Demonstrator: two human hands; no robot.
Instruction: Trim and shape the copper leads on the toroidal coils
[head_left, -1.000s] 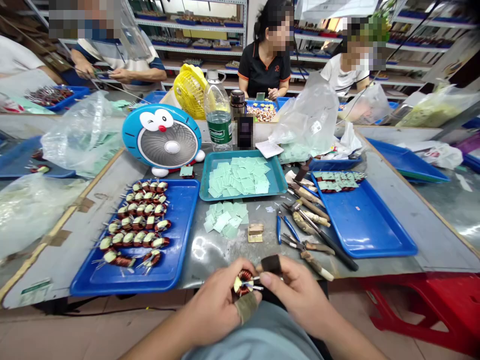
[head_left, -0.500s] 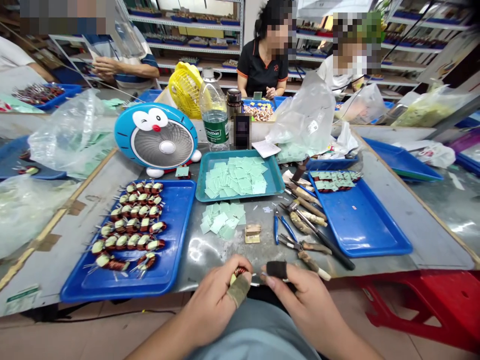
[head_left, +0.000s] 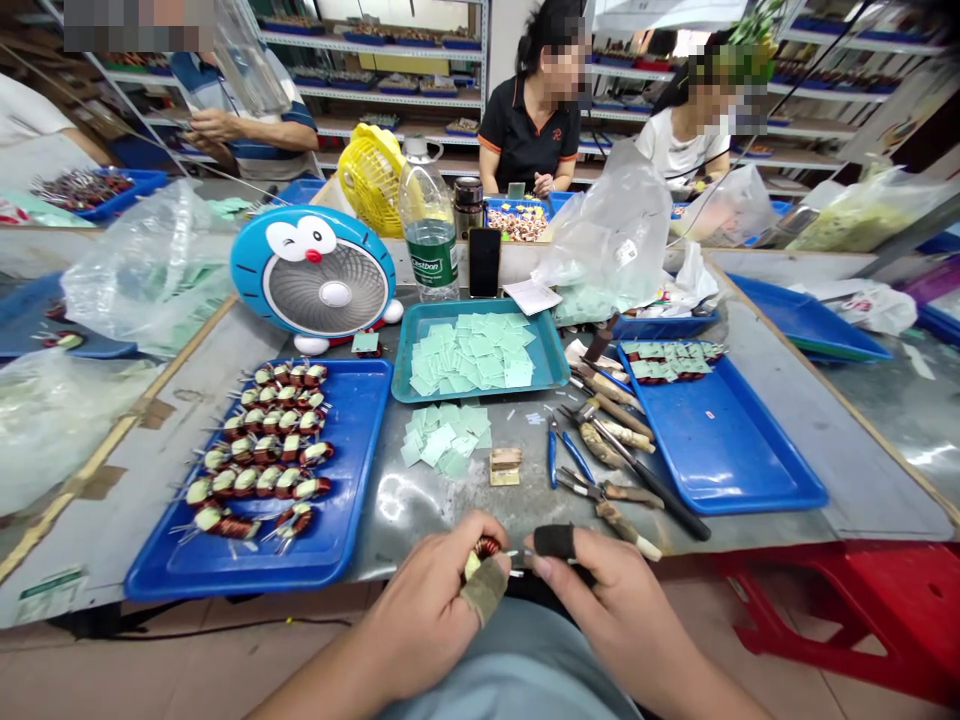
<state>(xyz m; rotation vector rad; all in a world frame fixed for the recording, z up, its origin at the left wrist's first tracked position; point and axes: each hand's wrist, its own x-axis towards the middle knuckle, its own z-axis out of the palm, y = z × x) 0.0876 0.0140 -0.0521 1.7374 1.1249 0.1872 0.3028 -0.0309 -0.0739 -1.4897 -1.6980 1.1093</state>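
Observation:
Near the front edge of the table, my left hand [head_left: 442, 590] is closed around a copper-wound toroidal coil [head_left: 486, 548], its pale tape partly showing and its wire leads pointing right. A drab wrap covers the left thumb. My right hand [head_left: 592, 580], with a black wrap on one finger, is pinched close beside the leads; what its fingertips hold is too small to make out. To the left, a blue tray [head_left: 307, 555] carries rows of similar coils [head_left: 266, 450]. Beyond the hands lie loose pale-green square sheets [head_left: 446, 440] and a small wooden block [head_left: 505, 465].
A teal tray [head_left: 555, 375] holds more green sheets. Pliers and hand tools [head_left: 600, 440] lie beside a blue tray [head_left: 735, 450] with green-topped coils at its far end. A blue fan [head_left: 322, 280], a bottle [head_left: 431, 240] and a phone [head_left: 484, 262] stand behind. Co-workers sit opposite.
The coil has turned slightly in my left hand, so more of its winding and leads show. My right hand stays pinched beside it, almost unmoved.

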